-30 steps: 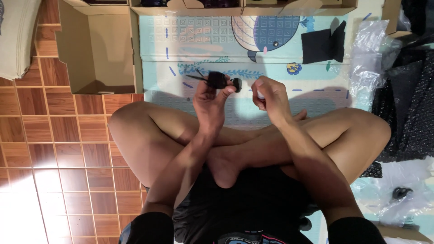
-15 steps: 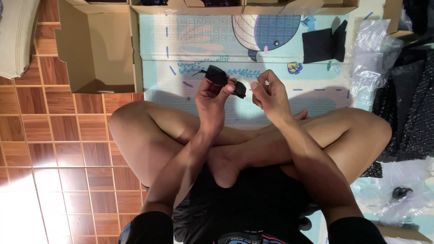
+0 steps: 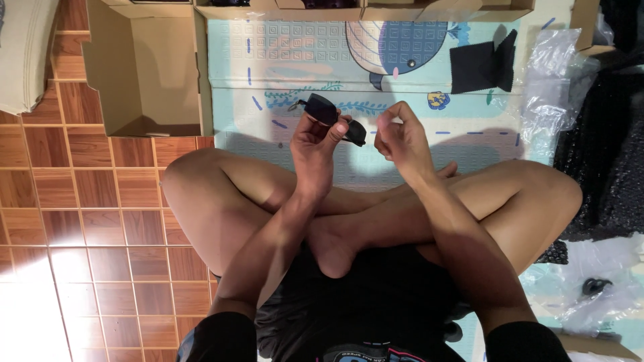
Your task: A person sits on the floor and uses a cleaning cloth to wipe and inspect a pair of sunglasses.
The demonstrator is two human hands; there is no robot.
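Observation:
I sit cross-legged on a pale patterned play mat [image 3: 288,60]. My left hand [image 3: 315,144] is raised over my knees and grips a pair of dark sunglasses [image 3: 332,115] by the frame, lenses tilted to the right. My right hand [image 3: 401,139] hovers just right of the glasses with its fingers curled and pinched together; whether something small sits between them I cannot tell. A black cloth [image 3: 481,66] lies on the mat beyond my right hand.
An open cardboard box [image 3: 144,74] lies on the brown tiled floor at upper left, with more cardboard boxes [image 3: 362,9] along the far edge. Clear plastic bags [image 3: 553,80] and black bubble wrap [image 3: 607,154] are piled at right. A small dark object [image 3: 594,286] rests in plastic at lower right.
My left hand has lifted the sunglasses and turned them so the lenses show more fully. My right hand has moved slightly apart from the glasses.

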